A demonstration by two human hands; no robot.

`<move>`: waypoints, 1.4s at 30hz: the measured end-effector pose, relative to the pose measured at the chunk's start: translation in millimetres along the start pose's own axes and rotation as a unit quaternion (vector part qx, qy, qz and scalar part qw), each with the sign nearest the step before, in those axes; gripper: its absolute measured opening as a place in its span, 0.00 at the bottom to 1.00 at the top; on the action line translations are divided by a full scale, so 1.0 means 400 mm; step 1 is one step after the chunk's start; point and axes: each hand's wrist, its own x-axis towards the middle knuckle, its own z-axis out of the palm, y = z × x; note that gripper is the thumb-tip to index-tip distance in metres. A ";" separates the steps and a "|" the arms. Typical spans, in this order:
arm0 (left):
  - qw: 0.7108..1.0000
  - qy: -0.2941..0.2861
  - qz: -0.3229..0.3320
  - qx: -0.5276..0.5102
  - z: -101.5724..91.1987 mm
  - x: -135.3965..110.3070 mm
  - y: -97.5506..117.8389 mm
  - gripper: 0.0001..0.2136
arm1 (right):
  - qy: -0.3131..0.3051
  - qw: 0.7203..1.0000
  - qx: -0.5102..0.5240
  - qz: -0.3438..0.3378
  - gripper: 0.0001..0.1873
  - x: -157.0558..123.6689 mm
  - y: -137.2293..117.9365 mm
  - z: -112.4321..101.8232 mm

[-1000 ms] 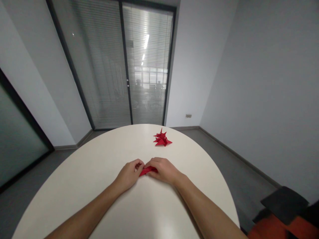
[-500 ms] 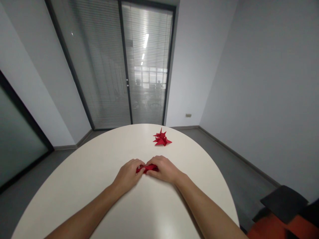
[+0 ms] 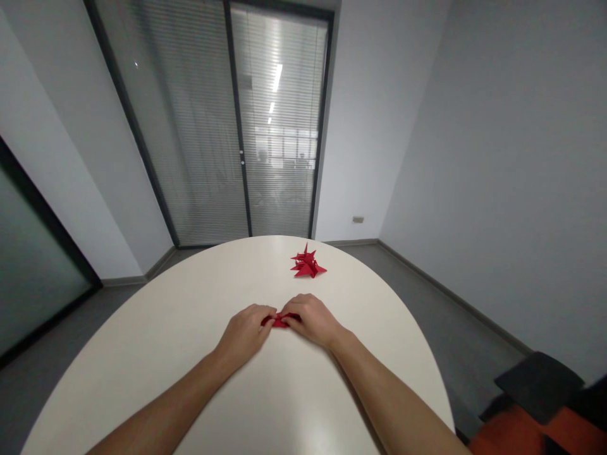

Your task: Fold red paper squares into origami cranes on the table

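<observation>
Red paper [image 3: 279, 321]: small folded piece, flat on the white table [image 3: 190, 354], near its middle, between both hands.
Left hand [image 3: 244, 332]: fingers curled, tips pinching the paper's left end.
Right hand [image 3: 310, 319]: fingers curled, pinching the right end. The grip from both sides seems to keep the piece pressed down and steady.
Pile of folded red pieces [image 3: 307, 265]: farther back, well apart, out of the hands' way.

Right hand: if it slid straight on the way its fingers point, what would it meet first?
The red paper it already pinches, then probably the left hand just behind it.
</observation>
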 end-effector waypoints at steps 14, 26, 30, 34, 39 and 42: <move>0.999 0.021 0.001 0.025 0.001 0.003 0.006 0.08 | -0.010 1.000 0.021 -0.017 0.10 -0.003 -0.013 -0.020; 0.997 -0.017 0.028 0.064 0.000 0.005 0.013 0.08 | -0.004 0.999 0.026 0.021 0.10 -0.005 -0.002 0.002; 0.996 -0.033 0.040 0.077 -0.005 0.004 0.018 0.09 | -0.031 0.999 0.039 -0.009 0.11 -0.012 0.001 -0.021; 0.995 -0.036 0.054 0.081 -0.004 0.003 0.014 0.08 | -0.037 0.999 0.026 -0.015 0.13 -0.014 0.009 -0.026; 0.995 -0.030 0.039 0.086 -0.004 0.004 0.011 0.06 | -0.033 0.999 -0.006 0.000 0.14 -0.011 0.011 -0.018; 0.995 -0.026 0.031 0.088 -0.005 0.005 0.011 0.06 | -0.035 0.999 -0.023 0.013 0.13 -0.009 0.008 -0.018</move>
